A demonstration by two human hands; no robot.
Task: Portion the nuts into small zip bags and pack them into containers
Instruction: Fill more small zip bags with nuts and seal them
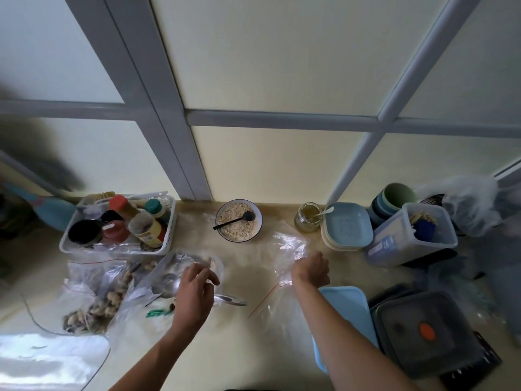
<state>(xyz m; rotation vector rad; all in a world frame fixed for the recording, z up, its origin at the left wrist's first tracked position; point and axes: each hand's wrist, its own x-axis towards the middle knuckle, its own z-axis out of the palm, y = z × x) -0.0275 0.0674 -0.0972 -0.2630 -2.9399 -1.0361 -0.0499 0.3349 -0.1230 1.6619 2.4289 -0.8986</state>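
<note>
No readable text anywhere here. The yellow label on the spice bottle (151, 235) in the white basket (118, 248) is a blur, the clear container (408, 235) right of the basket carries a pale sticker too smeared to read, and the green scrap (158, 313) below the basket shows no legible letters.

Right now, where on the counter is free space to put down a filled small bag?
Bare counter lies between the bowl, the left hand and the right hand. More lies near you, between the forearms. Crowded: the basket and nut bags on the left, containers on the right.
</note>
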